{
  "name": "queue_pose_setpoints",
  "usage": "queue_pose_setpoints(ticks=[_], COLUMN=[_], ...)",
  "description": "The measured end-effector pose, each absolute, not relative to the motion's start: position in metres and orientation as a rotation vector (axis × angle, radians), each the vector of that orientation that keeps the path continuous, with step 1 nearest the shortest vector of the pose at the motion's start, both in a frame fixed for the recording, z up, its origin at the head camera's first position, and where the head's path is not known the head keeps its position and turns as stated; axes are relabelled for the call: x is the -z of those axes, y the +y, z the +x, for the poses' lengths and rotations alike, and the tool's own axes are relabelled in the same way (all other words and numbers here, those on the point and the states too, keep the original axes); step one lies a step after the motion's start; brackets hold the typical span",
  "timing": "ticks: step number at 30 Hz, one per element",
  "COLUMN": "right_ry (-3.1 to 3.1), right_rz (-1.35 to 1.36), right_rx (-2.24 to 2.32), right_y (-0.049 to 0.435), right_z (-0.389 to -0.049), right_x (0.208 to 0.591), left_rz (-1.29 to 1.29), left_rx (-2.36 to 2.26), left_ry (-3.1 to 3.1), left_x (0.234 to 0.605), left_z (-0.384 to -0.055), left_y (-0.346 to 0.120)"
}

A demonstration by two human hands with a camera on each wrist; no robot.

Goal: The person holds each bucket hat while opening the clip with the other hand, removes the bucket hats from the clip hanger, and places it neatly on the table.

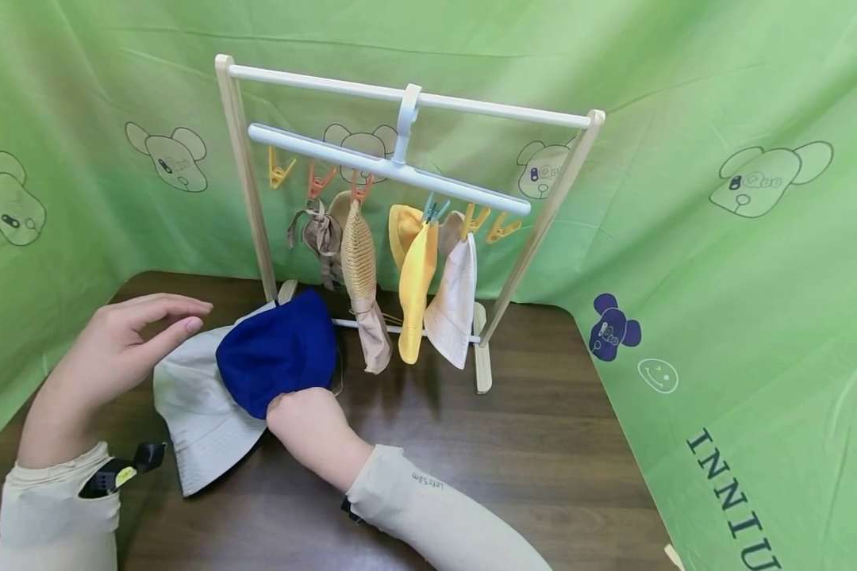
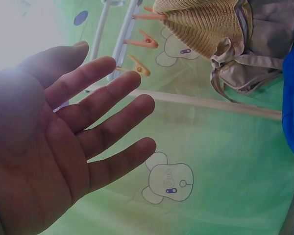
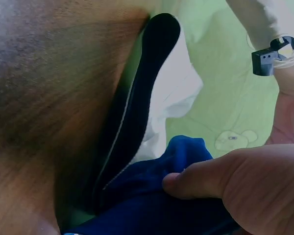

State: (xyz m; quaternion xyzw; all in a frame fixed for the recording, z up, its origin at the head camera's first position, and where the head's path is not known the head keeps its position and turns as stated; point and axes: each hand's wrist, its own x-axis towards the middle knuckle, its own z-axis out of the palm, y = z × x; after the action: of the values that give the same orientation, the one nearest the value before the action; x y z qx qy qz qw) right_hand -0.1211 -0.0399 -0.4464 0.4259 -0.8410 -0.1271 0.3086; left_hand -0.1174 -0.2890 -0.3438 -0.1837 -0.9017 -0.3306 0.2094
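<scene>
A blue hat is in the grip of my right hand; in the right wrist view the thumb presses on its fabric, while the other fingers are mostly hidden. Beneath and beside it, a pale grey bucket hat with a dark underside rests tilted on the table. My left hand hovers just left of the two hats, holding nothing. Its fingers are spread and slightly bent in the left wrist view.
Behind the hats stands a wooden rack with a blue clip hanger. From it hang a straw-and-brown hat with a ribbon bow, a yellow hat and a white hat. A yellow clip dangles at the left end. Green cloth surrounds the table.
</scene>
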Motion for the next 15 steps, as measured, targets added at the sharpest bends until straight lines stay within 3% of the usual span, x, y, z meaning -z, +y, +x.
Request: queue_pose_setpoints(ticks=[15], right_ry=[-2.474], right_rz=[1.247], right_rx=[0.244], right_y=[-0.0308], right_z=[-0.1261], right_x=[0.4527], left_rz=[-0.517], left_rx=[0.917], left_ry=[-2.517], left_x=[0.3446], left_z=[-0.1186], left_y=[-0.2898])
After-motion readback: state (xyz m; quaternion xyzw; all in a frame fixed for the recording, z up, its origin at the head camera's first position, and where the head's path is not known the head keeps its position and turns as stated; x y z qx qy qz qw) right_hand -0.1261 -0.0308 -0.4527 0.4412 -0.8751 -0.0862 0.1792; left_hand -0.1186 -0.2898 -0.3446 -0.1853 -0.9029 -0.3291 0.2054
